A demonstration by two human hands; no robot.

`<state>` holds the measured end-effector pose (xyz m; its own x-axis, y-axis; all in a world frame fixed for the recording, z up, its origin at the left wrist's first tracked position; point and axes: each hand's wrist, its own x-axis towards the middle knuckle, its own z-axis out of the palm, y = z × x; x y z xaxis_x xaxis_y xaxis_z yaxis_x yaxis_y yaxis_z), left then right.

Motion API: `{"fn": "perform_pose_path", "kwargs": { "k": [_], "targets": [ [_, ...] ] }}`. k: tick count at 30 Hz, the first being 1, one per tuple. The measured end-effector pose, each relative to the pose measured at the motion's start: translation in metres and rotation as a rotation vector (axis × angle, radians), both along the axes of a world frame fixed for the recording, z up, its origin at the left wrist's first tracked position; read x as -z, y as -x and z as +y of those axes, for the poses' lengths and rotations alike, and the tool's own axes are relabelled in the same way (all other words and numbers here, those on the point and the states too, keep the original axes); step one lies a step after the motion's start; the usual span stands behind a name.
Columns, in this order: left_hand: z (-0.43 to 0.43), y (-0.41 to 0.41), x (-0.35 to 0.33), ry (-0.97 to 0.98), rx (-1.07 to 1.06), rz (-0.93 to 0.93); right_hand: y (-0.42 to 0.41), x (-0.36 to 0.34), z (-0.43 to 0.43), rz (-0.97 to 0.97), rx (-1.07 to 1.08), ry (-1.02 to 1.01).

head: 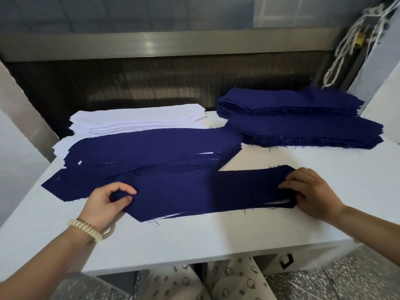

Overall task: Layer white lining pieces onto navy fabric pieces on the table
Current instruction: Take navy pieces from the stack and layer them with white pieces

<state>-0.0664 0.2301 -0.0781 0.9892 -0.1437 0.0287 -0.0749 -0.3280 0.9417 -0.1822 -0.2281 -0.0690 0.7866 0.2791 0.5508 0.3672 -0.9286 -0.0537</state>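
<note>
The left hand (pixel 106 202) pinches the left end of a navy piece (pixel 205 191) lying flat at the front of the bench (pixel 216 239). The right hand (pixel 309 191) grips its right end, where white lining (pixel 279 202) peeks out underneath. A white lining stack (pixel 138 120) sits behind, with navy stacks (pixel 303 128) to its right.

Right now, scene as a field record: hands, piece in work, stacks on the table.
left hand: pinches left end of front navy piece
right hand: grips its right end
white lining: edge peeks out beneath that piece
layered pile: behind it, navy on top
white lining stack: far left
navy stacks: two, far right
table: white
</note>
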Motion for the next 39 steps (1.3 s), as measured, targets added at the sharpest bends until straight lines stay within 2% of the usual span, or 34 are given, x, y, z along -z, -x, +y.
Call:
{"fn": "perform_pose_path", "kwargs": {
  "k": [12,19,25,31,35,39],
  "targets": [
    [0.002,-0.001,0.003,-0.085,0.025,-0.043,0.001,0.000,0.000,-0.014,-0.025,-0.022],
    [0.002,-0.001,0.002,-0.136,0.021,-0.068,0.000,-0.002,0.001,0.103,0.024,0.013],
    [-0.004,0.004,-0.004,-0.133,0.011,-0.086,0.001,-0.006,0.004,0.075,-0.025,0.042],
    [-0.012,0.013,-0.010,-0.320,0.029,-0.164,0.003,-0.008,0.004,0.051,0.056,0.007],
    [-0.014,0.021,-0.018,-0.434,-0.007,-0.284,0.005,-0.007,0.004,0.087,0.203,-0.072],
    [-0.013,0.024,-0.019,-0.759,-0.164,-0.248,-0.001,-0.002,0.001,0.273,0.449,-0.055]
  ]
}}
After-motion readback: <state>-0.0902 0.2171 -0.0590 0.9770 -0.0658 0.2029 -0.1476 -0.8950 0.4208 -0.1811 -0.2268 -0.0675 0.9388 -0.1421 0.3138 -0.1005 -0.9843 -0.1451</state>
